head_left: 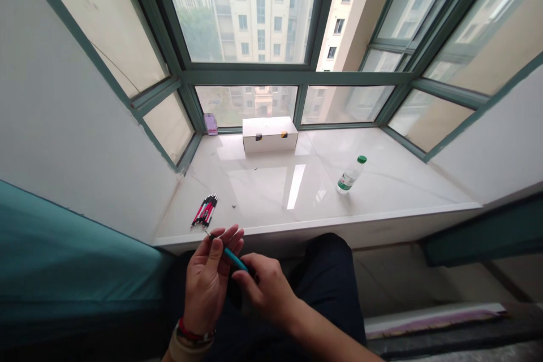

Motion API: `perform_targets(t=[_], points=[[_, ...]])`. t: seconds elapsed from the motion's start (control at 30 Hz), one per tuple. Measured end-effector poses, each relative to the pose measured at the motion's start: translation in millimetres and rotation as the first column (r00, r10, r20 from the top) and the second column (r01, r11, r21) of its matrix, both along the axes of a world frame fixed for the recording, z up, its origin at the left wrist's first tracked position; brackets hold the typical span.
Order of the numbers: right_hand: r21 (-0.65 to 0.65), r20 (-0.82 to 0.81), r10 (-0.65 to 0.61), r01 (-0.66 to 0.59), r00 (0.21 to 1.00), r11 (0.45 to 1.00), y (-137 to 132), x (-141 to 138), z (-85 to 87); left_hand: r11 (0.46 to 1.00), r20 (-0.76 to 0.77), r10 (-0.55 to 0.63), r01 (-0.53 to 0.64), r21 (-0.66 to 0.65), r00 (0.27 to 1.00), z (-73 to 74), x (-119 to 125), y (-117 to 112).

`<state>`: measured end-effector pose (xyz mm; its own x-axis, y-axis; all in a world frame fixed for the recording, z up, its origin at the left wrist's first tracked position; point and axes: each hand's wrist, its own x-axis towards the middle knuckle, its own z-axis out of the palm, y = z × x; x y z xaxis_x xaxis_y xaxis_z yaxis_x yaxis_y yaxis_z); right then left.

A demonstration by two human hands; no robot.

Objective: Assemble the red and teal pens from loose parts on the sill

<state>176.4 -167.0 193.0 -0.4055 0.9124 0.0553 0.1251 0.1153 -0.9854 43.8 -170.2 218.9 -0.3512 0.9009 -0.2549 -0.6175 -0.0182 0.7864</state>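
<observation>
We held the teal pen (235, 258) before the front edge of the windowsill (382, 192), left hand (207, 280) pinching its dark end, right hand (271, 283) clamped on the other. Loose pens (205, 212) lay near the front-left corner, a white box (270, 136) by the back edge.

No text, brand or number can be read. Clock positions are taken from the middle of the view. Between 3 and 4 o'clock, a green-and-white label (345, 181) is carried by a clear bottle (355, 171) — its print is too small to be made out. Close in at 12 o'clock, two dark, partly yellow patches (284, 135) are borne on the front of a white box (270, 145). At 10 o'clock, the upper part of a purple item (211, 125) is pixelated.
</observation>
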Motion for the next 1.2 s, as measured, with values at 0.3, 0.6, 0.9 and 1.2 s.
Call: perform_targets(t=[0.3, 0.6, 0.9, 1.2], points=[[-0.294, -0.225, 0.123, -0.187, 0.967, 0.937, -10, -6, -32.2, 0.992, 0.112, -0.115, 0.121, -0.046, 0.987, -9.2, -2, -3], [-0.283, -0.210, 0.003, -0.063, 0.978, 0.957, 4, -7, -53.7, 0.941, -0.045, -0.312, 0.302, -0.154, 0.949, -36.2, 3, 1], [-0.075, 0.069, 0.057, -0.051, 0.996, 0.996, 28, 19, -87.5, 0.947, -0.338, -0.305, 0.246, -0.206, 0.890, -80.2, -13, 6], [0.214, 0.561, -0.165, 0.051, 0.811, 0.976, 181, -49, -130.8, 0.932, -0.224, -0.208, 0.123, -0.342, 0.952, -87.1, -25, 0]])
